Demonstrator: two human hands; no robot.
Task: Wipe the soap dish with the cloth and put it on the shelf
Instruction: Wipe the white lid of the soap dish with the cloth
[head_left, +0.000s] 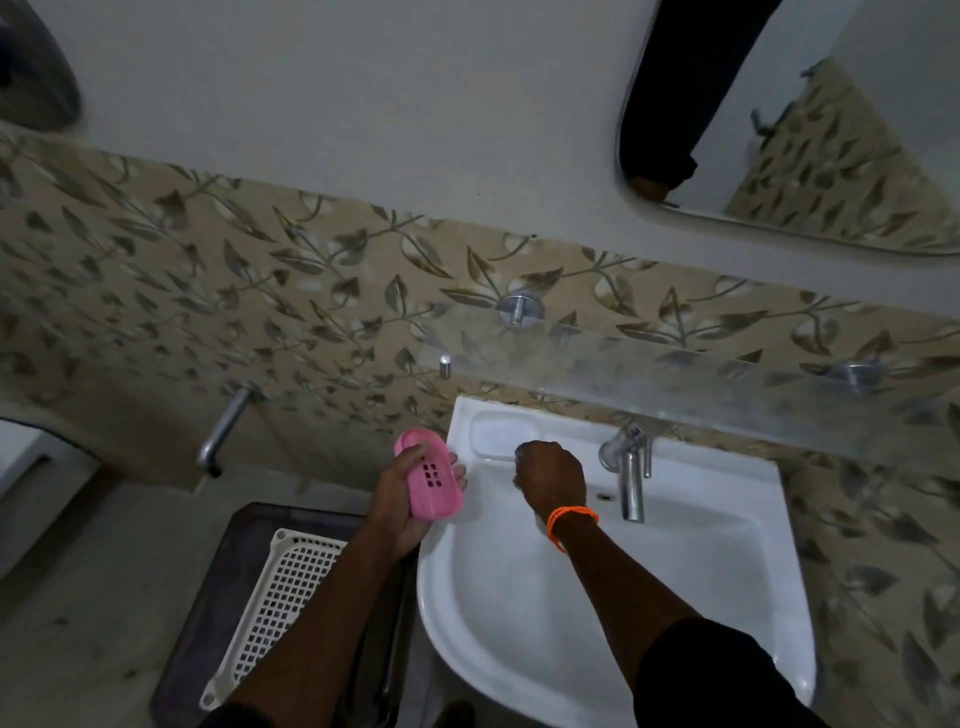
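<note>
A pink soap dish (431, 480) with a block of small drain holes lies tilted in my left hand (402, 506), just left of the white sink's back corner. My right hand (551, 478), an orange thread around its wrist, hovers knuckles-up over the sink's back ledge beside the moulded soap recess (498, 434). Its fingers curl downward and hide whatever is under them. I cannot make out the cloth with certainty. A clear glass shelf (675, 371) runs along the leaf-patterned wall above the sink.
A chrome tap (631, 483) stands right of my right hand over the white sink (519, 649). A white lattice basket (280, 597) sits on a dark stand at lower left. A wall spout (223, 436) juts out left. A mirror (831, 130) hangs at upper right.
</note>
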